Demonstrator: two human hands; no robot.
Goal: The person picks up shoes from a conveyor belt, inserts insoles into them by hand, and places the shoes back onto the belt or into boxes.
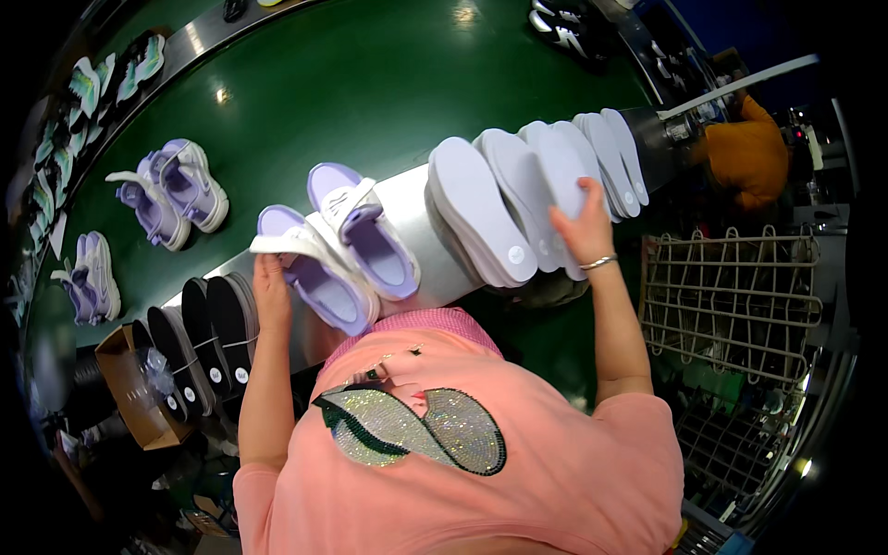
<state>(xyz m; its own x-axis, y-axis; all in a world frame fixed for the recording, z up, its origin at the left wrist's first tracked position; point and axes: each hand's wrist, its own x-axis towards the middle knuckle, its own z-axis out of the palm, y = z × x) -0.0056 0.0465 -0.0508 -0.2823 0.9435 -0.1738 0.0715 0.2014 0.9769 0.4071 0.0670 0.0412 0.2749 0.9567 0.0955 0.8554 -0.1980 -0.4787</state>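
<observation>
Two lavender-and-white sneakers [377,240] lie in front of me on the metal edge, their openings turned toward me. My left hand [270,291] grips the pulled-out white tongue of the left sneaker [324,287]. To the right, stacks of pale lavender insoles [474,208] lean in a row along the metal edge. My right hand [586,229] has its fingers and thumb around the edges of a pale insole [553,166] in the middle of that row. How many insoles it grips cannot be made out.
Black insoles [222,324] lie in bundles at the left, beside a cardboard box [125,379]. More lavender sneakers [176,190] sit on the green conveyor belt [370,83]. A wire rack [731,296] stands at my right, and a person in orange [749,157] is beyond it.
</observation>
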